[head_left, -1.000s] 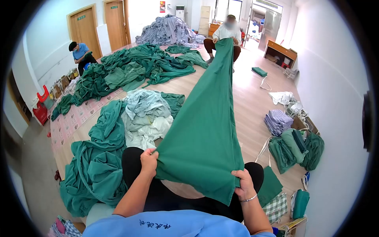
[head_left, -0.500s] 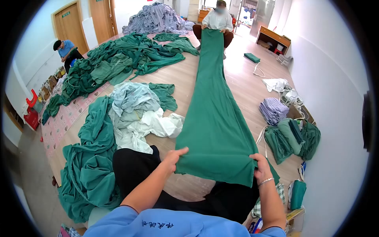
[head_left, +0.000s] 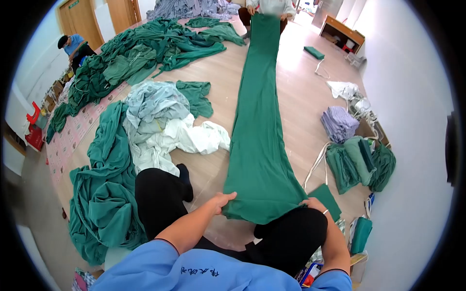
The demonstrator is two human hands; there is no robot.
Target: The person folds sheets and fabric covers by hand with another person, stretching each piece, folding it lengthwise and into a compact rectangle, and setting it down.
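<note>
The long, smooth green fabric sheet is held extended above the pale wooden floor. Lengthwise extension is judged complete; compact folding is judged not done. The near corners are pinched by the left hand and right hand; the far edge is held by a co-worker. Counted: one extended sheet, two other people; pieces in the rumpled green fabric heap cannot be counted.

Bright daylight is pouring toward you through the far doorway, leaving pale glare on the floor; the wide lens is bending your view's edges into black.
</note>
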